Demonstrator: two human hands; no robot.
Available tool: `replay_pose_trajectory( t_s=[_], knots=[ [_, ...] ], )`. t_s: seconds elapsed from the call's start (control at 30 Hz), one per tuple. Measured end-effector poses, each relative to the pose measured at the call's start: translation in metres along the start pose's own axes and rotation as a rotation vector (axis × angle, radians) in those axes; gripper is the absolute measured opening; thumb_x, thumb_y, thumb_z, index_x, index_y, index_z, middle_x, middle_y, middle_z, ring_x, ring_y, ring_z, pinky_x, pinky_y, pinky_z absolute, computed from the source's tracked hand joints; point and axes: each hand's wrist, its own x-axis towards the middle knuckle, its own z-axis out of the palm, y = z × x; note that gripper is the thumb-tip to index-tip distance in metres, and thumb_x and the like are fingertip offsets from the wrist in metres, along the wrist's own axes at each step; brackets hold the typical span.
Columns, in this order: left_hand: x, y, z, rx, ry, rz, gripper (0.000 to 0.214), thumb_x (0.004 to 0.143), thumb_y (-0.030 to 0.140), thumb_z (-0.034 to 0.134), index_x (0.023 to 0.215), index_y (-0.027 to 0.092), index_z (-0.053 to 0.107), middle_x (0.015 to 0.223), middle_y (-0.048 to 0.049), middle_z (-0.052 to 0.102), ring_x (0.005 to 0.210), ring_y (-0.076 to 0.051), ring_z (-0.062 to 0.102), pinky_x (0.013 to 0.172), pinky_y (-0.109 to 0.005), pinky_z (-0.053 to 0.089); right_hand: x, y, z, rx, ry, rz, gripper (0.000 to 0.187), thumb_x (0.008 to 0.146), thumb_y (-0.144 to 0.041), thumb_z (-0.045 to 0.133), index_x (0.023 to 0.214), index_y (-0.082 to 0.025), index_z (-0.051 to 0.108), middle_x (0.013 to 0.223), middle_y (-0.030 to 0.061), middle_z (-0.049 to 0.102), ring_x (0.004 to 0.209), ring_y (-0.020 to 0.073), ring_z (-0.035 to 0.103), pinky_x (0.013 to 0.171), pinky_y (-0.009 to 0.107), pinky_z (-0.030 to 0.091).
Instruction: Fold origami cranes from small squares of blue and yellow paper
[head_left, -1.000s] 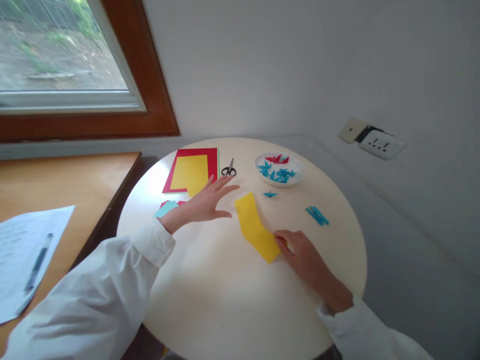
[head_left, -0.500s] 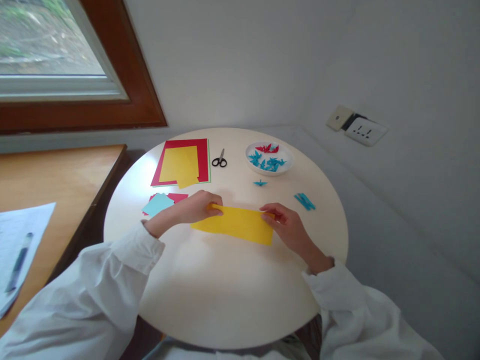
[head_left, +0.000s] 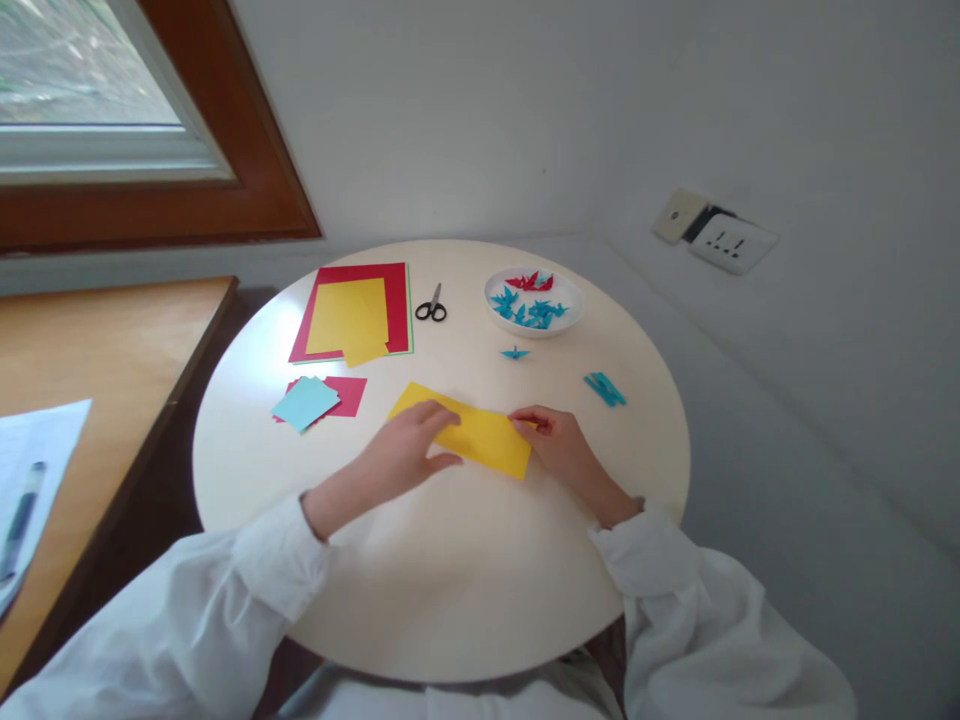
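Observation:
A yellow paper strip (head_left: 480, 436) lies flat on the round cream table (head_left: 450, 570) in front of me. My left hand (head_left: 409, 448) rests on its left part, fingers together pressing the sheet down. My right hand (head_left: 555, 445) pinches the strip's right end between thumb and fingers. Both sleeves are white.
At the back of the table lie a stack of red and yellow sheets (head_left: 352, 312), black scissors (head_left: 432, 305) and a white dish of small paper cranes (head_left: 534, 300). A light blue square on red paper (head_left: 306, 401), a loose blue crane (head_left: 514, 352) and blue folded bits (head_left: 604, 388) lie around. A wooden desk (head_left: 90, 350) stands left.
The yellow strip was turned from pointing away to lying crosswise. My left hand came from the table's back onto it and now presses it flat; the right still holds its end.

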Motion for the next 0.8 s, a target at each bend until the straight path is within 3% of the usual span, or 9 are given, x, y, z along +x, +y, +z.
replay_pose_trajectory(
  t_s=[0.1, 0.23, 0.4, 0.6, 0.7, 0.8],
  knots=[
    [-0.004, 0.023, 0.035, -0.004, -0.028, 0.174, 0.042, 0.08, 0.033, 0.062, 0.116, 0.016, 0.051, 0.122, -0.0165, 0.054, 0.109, -0.029, 0.054, 0.089, -0.044, 0.048, -0.004, -0.004, 0.003, 0.025, -0.028, -0.005, 0.016, 0.067, -0.027, 0.058, 0.075, -0.016, 0.066, 0.079, 0.0069, 0.071, 0.071, 0.0179, 0.064, 0.067, 0.031, 0.051],
    [-0.003, 0.025, 0.056, -0.019, 0.025, 0.166, 0.037, 0.084, 0.032, 0.057, 0.116, 0.016, 0.05, 0.12, -0.0169, 0.056, 0.107, -0.028, 0.055, 0.088, -0.045, 0.048, -0.01, -0.008, 0.004, 0.05, -0.07, 0.009, 0.015, 0.067, -0.025, 0.058, 0.076, -0.016, 0.067, 0.078, 0.0055, 0.072, 0.072, 0.0172, 0.064, 0.067, 0.03, 0.052],
    [-0.002, 0.02, 0.056, 0.013, 0.039, 0.145, 0.022, 0.086, 0.023, 0.05, 0.105, 0.014, 0.056, 0.107, -0.0138, 0.062, 0.096, -0.025, 0.059, 0.084, -0.043, 0.05, -0.015, -0.01, 0.003, 0.101, -0.097, -0.004, 0.02, 0.074, -0.032, 0.055, 0.079, -0.017, 0.067, 0.083, 0.0061, 0.071, 0.072, 0.0167, 0.065, 0.067, 0.031, 0.053],
    [-0.002, 0.022, 0.047, -0.191, 0.078, 0.068, 0.025, 0.093, 0.022, 0.037, 0.093, 0.014, 0.06, 0.094, -0.0112, 0.066, 0.087, -0.02, 0.061, 0.078, -0.035, 0.052, -0.017, 0.003, -0.009, 0.253, -0.168, -0.024, 0.023, 0.076, -0.032, 0.058, 0.093, -0.018, 0.064, 0.08, 0.005, 0.069, 0.075, 0.0168, 0.067, 0.075, 0.034, 0.054],
    [-0.001, 0.019, 0.043, -0.324, 0.1, 0.054, 0.024, 0.093, 0.021, 0.038, 0.096, 0.015, 0.061, 0.1, -0.0108, 0.066, 0.09, -0.018, 0.063, 0.078, -0.032, 0.052, -0.019, 0.006, -0.012, 0.178, -0.159, -0.076, 0.026, 0.073, -0.027, 0.062, 0.098, -0.019, 0.063, 0.091, 0.0062, 0.067, 0.083, 0.0164, 0.065, 0.076, 0.032, 0.053],
    [-0.003, 0.013, 0.042, -0.383, 0.125, 0.132, 0.024, 0.092, 0.02, 0.04, 0.098, 0.016, 0.062, 0.105, -0.0106, 0.066, 0.1, -0.018, 0.061, 0.087, -0.033, 0.05, -0.021, 0.003, -0.011, 0.021, -0.141, -0.225, 0.017, 0.074, -0.026, 0.063, 0.09, -0.021, 0.066, 0.1, 0.0071, 0.062, 0.091, 0.0169, 0.062, 0.076, 0.031, 0.052]
  ],
)
